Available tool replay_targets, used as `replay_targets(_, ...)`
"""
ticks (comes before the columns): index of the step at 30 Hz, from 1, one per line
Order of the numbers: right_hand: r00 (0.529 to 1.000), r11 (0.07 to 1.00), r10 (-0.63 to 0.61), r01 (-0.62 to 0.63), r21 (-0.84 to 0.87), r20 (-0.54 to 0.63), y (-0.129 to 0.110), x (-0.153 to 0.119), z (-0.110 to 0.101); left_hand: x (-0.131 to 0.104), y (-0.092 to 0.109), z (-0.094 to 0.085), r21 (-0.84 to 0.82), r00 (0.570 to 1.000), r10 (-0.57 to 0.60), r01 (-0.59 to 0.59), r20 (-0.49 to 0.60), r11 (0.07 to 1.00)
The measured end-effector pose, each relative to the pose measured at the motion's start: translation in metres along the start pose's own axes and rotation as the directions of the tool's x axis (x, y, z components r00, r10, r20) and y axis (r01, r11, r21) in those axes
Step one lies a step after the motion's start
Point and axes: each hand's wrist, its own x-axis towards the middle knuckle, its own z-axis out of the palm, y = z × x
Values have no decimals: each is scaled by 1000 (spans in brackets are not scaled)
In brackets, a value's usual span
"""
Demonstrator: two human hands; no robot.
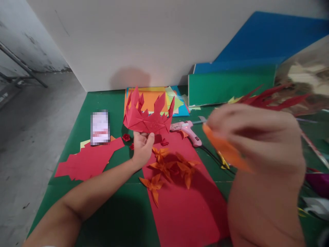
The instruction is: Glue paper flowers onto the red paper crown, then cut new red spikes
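My left hand holds a red folded-paper crown by its lower edge, thumb in front, above the table. Close to the camera on the right, my right hand is closed on an orange paper piece, its fingers blurred. Several orange paper flowers lie on a long red paper sheet below the crown. Small red paper roses sit beside my left hand. A pink glue gun rests just right of the crown.
A phone lies at the left by cut red paper. Coloured sheets lie behind the crown. A green board stands at the back right. The glue gun's black cable runs right across the green table.
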Motion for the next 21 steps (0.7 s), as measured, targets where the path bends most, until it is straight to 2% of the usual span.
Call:
replay_targets(2,996,988,-42,30,-149,-83,-2,5,6,0,0,0,-7,1000,7,-7,6,1000)
replay_targets(4,985,945,-137,99,-312,-102,-3,9,15,0,0,-1,-16,1000,1,0,17,1000)
replay_targets(7,968,858,-242,247,-450,70,0,11,35,-2,0,-4,26,1000,-19,19,-12,999)
replay_targets(8,959,838,-246,282,-467,138,3,10,42,-2,-1,-6,56,999,-20,22,-35,998)
replay_targets(10,951,825,-235,305,-476,202,11,7,54,-3,-2,-8,100,997,-19,26,-69,995)
replay_targets(14,953,839,-227,296,-456,201,23,1,69,-3,-3,-7,76,998,-29,33,-51,997)
replay_targets(21,949,807,-260,315,-499,178,23,-1,75,-2,2,2,-56,998,-21,24,54,998)
